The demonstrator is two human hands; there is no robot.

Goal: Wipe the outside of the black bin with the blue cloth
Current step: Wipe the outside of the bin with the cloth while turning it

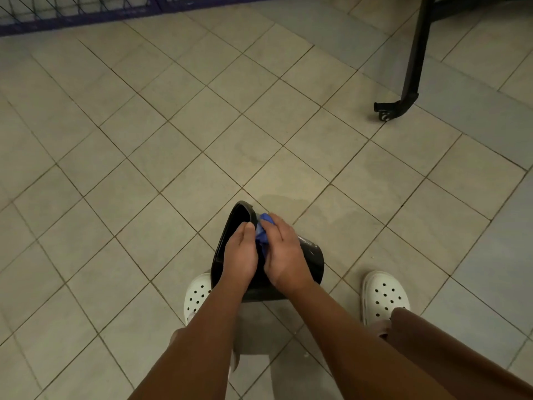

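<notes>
The black bin (313, 256) lies tipped on its side on the tiled floor between my feet, its open mouth turned to the left. My left hand (240, 252) grips the bin's rim, fingers curled over the edge into the opening. My right hand (284, 252) presses the crumpled blue cloth (263, 236) against the bin's outer wall just behind the rim. Most of the cloth is hidden under the right palm.
My two feet in white perforated clogs (198, 295) (385, 295) stand either side of the bin. A black metal stand leg with a caster (385, 112) is at the upper right. A dark blue wire fence (72, 13) runs along the top left.
</notes>
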